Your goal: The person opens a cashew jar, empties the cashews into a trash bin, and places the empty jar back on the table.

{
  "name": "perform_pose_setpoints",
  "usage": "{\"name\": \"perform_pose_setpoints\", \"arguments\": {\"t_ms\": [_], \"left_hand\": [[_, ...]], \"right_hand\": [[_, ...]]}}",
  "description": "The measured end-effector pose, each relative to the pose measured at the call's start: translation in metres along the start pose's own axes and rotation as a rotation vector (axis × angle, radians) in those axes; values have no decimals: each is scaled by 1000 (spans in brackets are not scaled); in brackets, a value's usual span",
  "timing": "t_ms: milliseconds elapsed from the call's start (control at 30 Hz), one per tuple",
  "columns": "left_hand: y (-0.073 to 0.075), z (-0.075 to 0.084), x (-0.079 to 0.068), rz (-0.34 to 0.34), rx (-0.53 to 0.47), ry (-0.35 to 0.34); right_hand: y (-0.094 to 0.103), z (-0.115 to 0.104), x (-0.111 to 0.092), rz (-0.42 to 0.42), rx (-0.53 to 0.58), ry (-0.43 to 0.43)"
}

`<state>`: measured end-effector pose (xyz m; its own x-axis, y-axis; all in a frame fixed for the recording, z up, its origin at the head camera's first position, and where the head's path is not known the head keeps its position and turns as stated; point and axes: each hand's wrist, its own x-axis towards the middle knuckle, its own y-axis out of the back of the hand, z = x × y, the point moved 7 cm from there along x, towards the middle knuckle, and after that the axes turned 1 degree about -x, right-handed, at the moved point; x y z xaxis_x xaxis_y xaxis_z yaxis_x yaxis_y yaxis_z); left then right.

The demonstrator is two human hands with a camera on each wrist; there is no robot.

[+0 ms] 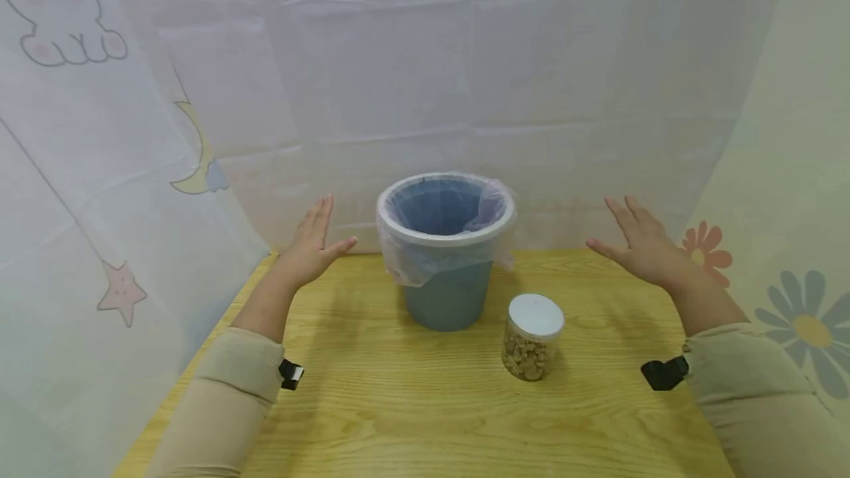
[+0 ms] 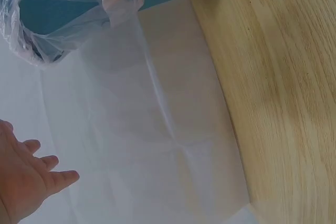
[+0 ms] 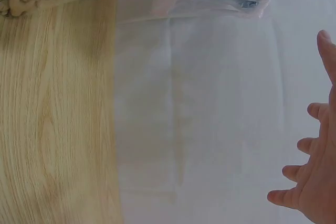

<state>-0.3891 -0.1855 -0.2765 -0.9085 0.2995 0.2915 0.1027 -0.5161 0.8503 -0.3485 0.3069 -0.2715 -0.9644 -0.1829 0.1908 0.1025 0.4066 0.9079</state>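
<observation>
Padded beige sleeves (image 1: 215,419), creased near the cuffs (image 1: 249,356), a black fitting (image 1: 664,374) beside each.

Two hands (image 1: 309,248) (image 1: 643,243), one bin (image 1: 446,302), one bag (image 1: 417,260), one jar (image 1: 531,341), one table (image 1: 385,419), two printed flowers (image 1: 813,332) (image 1: 712,258)

Head view: centre of frame is occupied by a bin (image 1: 446,305); the straight way across between left hand (image 1: 308,253) and right hand (image 1: 647,249) is blocked by it. Entry from above is permitted by its mouth, narrowed at right by bunched liner (image 1: 493,205). Below right of the bin, a jar (image 1: 527,356) is set just beside it; a narrow gap is left. Bare tabletop (image 1: 372,404) is available at lower centre. Rearward, passage is limited by a hanging sheet (image 1: 385,87).
</observation>
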Motion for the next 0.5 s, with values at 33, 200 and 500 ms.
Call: {"name": "perform_pose_setpoints", "arguments": {"t_ms": [33,200,500], "left_hand": [[1,0,0,10,-12,-1],[3,1,-3,38,-107,23],[9,15,-5,122,-282,-19]], "right_hand": [[0,0,0,0,6,0],[2,-1,0,6,51,4],[7,-10,-2,48,145,69]]}}
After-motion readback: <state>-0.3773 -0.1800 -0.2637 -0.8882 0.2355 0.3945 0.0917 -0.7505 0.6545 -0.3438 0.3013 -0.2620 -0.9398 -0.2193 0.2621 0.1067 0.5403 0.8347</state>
